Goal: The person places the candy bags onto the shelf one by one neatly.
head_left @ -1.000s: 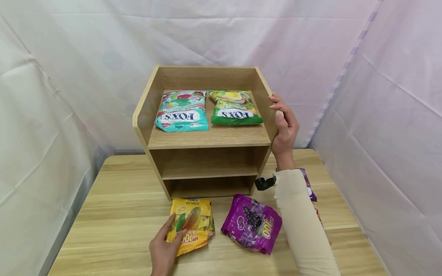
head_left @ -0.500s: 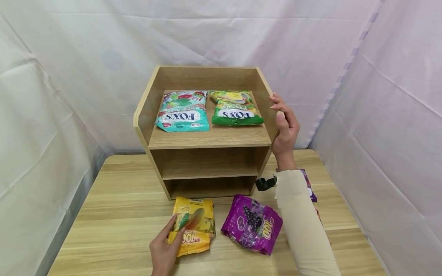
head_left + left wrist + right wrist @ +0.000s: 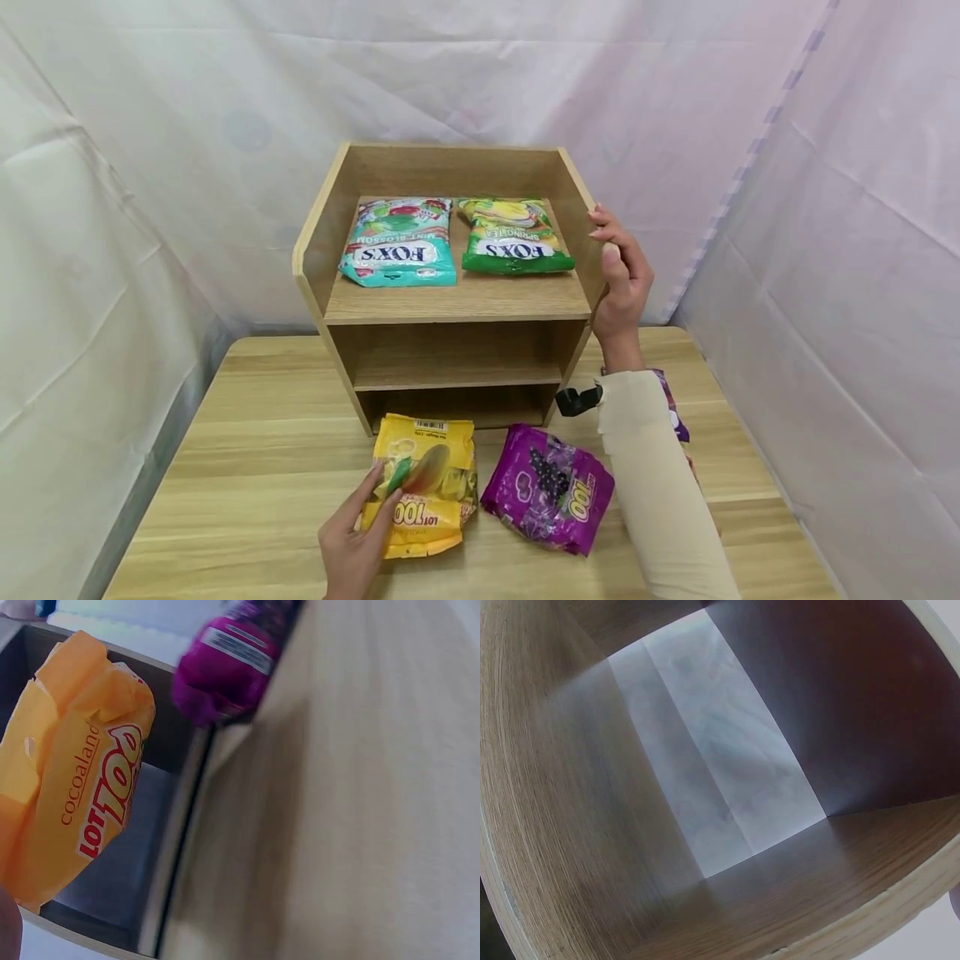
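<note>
Left hand point(image 3: 352, 533), head view: pinched the yellow bag point(image 3: 431, 475) before the shelf point(image 3: 457, 307), some fingers hidden.
Right hand point(image 3: 624, 287), head view: gripped the shelf's side.
Yellow bag, left wrist: was cut off leftward.
Shelf, right wrist: showed inside; grip indiscernible.

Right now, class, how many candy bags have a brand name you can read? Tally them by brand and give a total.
Fox's: 2 (Mint Blossom bag, Spring Tea bag)
Lot 100: 2 (yellow mango bag, purple grape bag)
Total: 4
Packaging partly hidden by the cream sleeve is left out; its brand is unreadable.
</note>
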